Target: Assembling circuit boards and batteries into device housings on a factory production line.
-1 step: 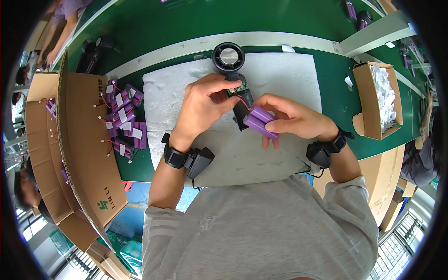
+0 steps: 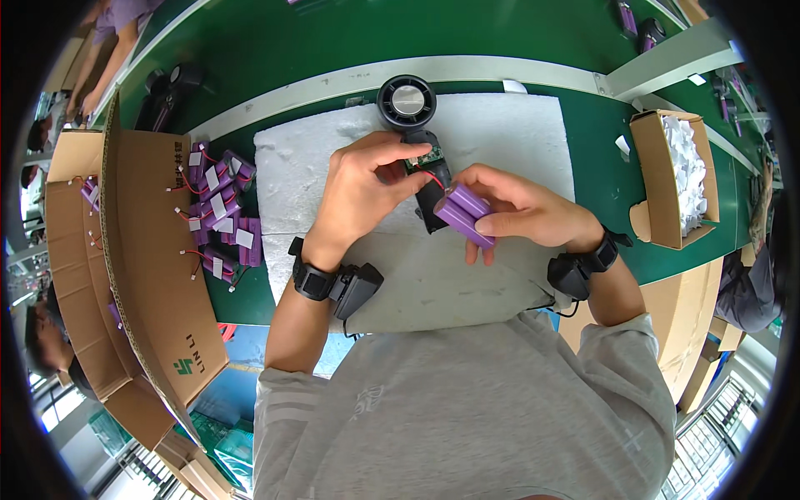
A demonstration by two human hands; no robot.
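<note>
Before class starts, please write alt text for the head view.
A person's right hand holds a purple battery pack beside a black handheld fan; the left hand is at its exposed circuit board. Wired purple battery packs lie to the left.

left grip [image 2: 360,183] near right grip [image 2: 533,208]

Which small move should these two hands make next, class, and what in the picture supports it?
Probably the left hand should press the red wire home at the green circuit board while the right hand steadies the purple battery pack: the wire runs from the pack towards the left hand's fingertips beside the board, though its far end is hidden.
</note>
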